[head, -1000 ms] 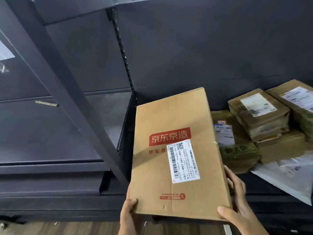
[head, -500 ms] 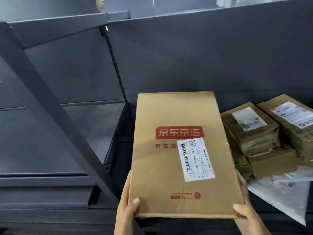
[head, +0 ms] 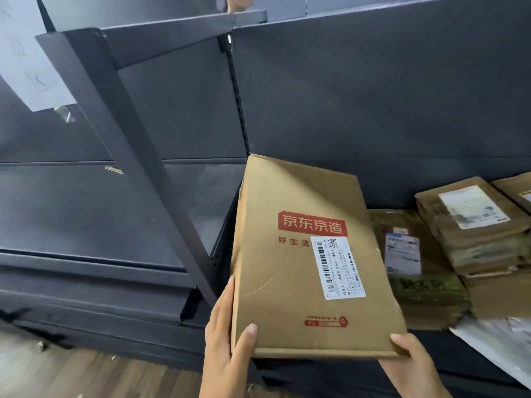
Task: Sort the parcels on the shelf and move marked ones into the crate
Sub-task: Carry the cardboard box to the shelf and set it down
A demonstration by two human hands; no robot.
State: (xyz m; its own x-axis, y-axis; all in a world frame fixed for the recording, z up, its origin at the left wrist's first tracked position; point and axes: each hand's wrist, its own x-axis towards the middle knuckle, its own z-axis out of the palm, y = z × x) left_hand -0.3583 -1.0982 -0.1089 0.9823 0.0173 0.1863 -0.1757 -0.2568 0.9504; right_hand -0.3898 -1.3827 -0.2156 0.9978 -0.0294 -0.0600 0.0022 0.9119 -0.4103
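A flat brown cardboard parcel (head: 298, 282) with a red logo and a white barcode label is held in front of the dark shelf, its far end tilted left. My left hand (head: 224, 340) grips its near left corner, thumb on top. My right hand (head: 411, 360) holds the near right corner from below. No crate is in view.
Brown taped parcels (head: 468, 225) are stacked on the shelf (head: 431, 337) at the right, with a white poly mailer (head: 500, 340) in front. A dark slanted shelf post (head: 149, 179) runs left of the parcel. A paper sheet (head: 26, 61) hangs at upper left. Wooden floor (head: 86, 374) lies below.
The parcel has turned so its far end leans left, uncovering the green-taped parcel beside it. The view has lifted and swung, showing more of the left shelf bay and the floor.
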